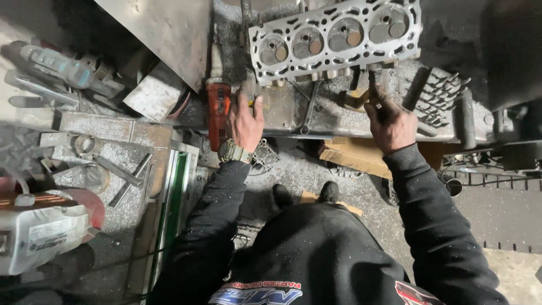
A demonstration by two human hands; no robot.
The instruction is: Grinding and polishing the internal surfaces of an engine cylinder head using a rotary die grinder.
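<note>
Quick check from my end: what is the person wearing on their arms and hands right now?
Both arms are in long black sleeves speckled with pale dust and ribbed at the cuffs. The left hand is bare, with a chunky olive-coloured wristwatch at the wrist. The right hand is bare too, smeared with dark grime. No gloves.

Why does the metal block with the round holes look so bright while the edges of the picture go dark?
Head view: light falls on the cylinder head, which shines pale; the right hand and left hand are dimmer; the corners sink into shadow; the wide lens bends the edges.
</note>
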